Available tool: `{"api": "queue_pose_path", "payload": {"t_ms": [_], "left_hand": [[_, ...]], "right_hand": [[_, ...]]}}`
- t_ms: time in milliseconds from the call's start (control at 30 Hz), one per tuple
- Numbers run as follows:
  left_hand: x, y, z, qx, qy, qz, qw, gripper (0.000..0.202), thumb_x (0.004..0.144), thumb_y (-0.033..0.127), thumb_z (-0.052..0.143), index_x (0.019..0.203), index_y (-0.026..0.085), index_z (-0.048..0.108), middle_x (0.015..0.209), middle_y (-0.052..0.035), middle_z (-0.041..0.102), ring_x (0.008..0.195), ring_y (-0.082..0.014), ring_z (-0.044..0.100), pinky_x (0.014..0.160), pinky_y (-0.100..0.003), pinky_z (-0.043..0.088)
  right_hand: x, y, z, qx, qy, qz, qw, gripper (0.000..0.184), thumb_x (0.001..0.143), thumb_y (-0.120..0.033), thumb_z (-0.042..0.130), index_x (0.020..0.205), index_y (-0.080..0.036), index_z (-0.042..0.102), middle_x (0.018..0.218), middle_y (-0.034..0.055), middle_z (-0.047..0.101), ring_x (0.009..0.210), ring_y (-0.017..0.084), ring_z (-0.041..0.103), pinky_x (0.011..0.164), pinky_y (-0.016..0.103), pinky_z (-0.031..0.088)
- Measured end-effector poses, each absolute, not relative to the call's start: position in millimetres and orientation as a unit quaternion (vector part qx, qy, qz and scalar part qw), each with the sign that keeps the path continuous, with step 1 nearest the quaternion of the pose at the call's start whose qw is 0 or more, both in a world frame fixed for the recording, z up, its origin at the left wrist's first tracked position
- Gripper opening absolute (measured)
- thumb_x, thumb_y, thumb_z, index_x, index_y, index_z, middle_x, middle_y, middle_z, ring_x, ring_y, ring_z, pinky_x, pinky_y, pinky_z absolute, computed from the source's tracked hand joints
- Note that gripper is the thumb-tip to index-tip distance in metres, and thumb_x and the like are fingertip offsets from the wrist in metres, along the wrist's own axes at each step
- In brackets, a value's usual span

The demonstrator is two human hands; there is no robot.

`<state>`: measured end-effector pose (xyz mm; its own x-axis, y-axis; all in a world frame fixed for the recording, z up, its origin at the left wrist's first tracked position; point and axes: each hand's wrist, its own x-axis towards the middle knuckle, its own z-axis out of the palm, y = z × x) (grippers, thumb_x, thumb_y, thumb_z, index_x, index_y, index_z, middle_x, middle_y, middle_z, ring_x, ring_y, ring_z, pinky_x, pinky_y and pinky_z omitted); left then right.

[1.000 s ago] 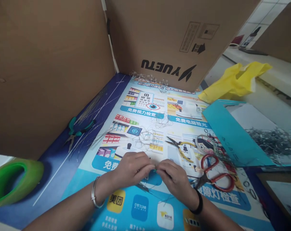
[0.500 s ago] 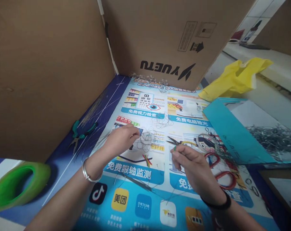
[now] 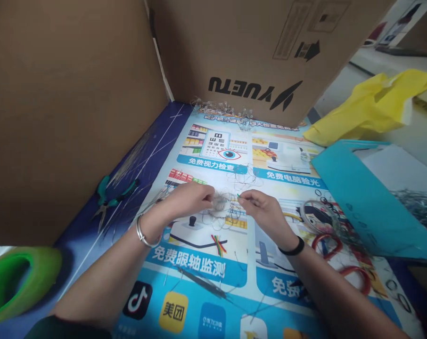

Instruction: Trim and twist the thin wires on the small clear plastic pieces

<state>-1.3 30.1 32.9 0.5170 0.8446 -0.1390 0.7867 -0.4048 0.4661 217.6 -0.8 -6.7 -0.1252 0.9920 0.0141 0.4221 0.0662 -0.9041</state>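
Observation:
My left hand (image 3: 188,200) is pinched on a tangle of thin silvery wire (image 3: 221,203) that lies on a printed blue poster (image 3: 213,287) covering the table. My right hand (image 3: 261,209) reaches the same tangle from the right, fingers pinched on a small green-tipped piece at the wire's edge. A silver bangle sits on my left wrist and a black band on my right wrist. A short bundle of coloured wires (image 3: 218,245) lies on the poster just below the hands.
Green-handled pliers (image 3: 110,194) lie left beside long loose wires. Red-handled scissors (image 3: 340,256) and wire rings sit right of my right arm. Cardboard walls (image 3: 249,52) stand behind and left. A blue folder (image 3: 351,197), a yellow bag (image 3: 376,106) and a green tape roll (image 3: 15,282) surround the area.
Both hands moved apart from the poster's near part, then up to the wire tangle. The left hand reached it first; the right hand has now joined it.

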Motion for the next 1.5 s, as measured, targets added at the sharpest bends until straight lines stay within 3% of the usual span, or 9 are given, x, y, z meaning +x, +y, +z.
{"api": "queue_pose_path", "payload": {"t_ms": [467, 767, 1133, 1300, 1500], "left_hand": [[23.3, 19.8, 17.3, 0.846, 0.496, 0.04, 0.19, 0.001, 0.068, 0.021, 0.056, 0.067, 0.02, 0.056, 0.065, -0.0005, 0.061, 0.054, -0.0137, 0.047, 0.05, -0.025, 0.02], [29.6, 15.9, 18.1, 0.853, 0.489, 0.024, 0.18, 0.014, 0.074, 0.019, 0.045, 0.078, 0.021, 0.059, 0.07, -0.0012, 0.064, 0.062, -0.015, 0.054, 0.051, -0.024, 0.025], [11.7, 19.1, 18.5, 0.781, 0.489, 0.15, 0.358, 0.015, 0.07, 0.015, 0.048, 0.083, 0.018, 0.055, 0.069, 0.002, 0.06, 0.058, -0.0084, 0.052, 0.053, -0.018, 0.036], [7.4, 17.7, 16.8, 0.757, 0.489, 0.177, 0.394, 0.014, 0.07, 0.013, 0.05, 0.082, 0.018, 0.054, 0.069, 0.003, 0.058, 0.056, -0.007, 0.051, 0.051, -0.017, 0.038], [1.8, 17.9, 15.1, 0.752, 0.489, 0.185, 0.402, 0.014, 0.071, 0.013, 0.05, 0.082, 0.018, 0.055, 0.071, 0.002, 0.059, 0.065, -0.0092, 0.054, 0.059, -0.02, 0.041]], "right_hand": [[210.8, -6.8, -14.0, -0.561, -0.632, 0.383, 0.373, 0.015, 0.078, -0.033, 0.057, 0.078, -0.018, 0.063, 0.068, 0.0003, 0.061, 0.06, 0.013, 0.053, 0.056, 0.024, 0.042], [211.0, -7.3, -17.2, -0.558, -0.651, 0.368, 0.361, 0.013, 0.079, -0.03, 0.056, 0.081, -0.019, 0.063, 0.071, -0.0002, 0.064, 0.064, 0.013, 0.057, 0.059, 0.023, 0.043], [210.2, -9.2, -16.1, -0.548, -0.639, 0.393, 0.369, 0.011, 0.079, -0.029, 0.057, 0.078, -0.019, 0.061, 0.065, -0.0022, 0.06, 0.058, 0.01, 0.052, 0.054, 0.021, 0.04], [210.5, -12.0, -15.1, -0.55, -0.647, 0.382, 0.365, 0.008, 0.078, -0.025, 0.056, 0.078, -0.019, 0.061, 0.065, -0.0025, 0.061, 0.058, 0.01, 0.053, 0.053, 0.02, 0.04], [210.3, -12.8, -15.3, -0.548, -0.655, 0.376, 0.36, 0.007, 0.079, -0.025, 0.056, 0.079, -0.019, 0.061, 0.068, -0.0021, 0.063, 0.06, 0.01, 0.056, 0.056, 0.02, 0.043]]}}
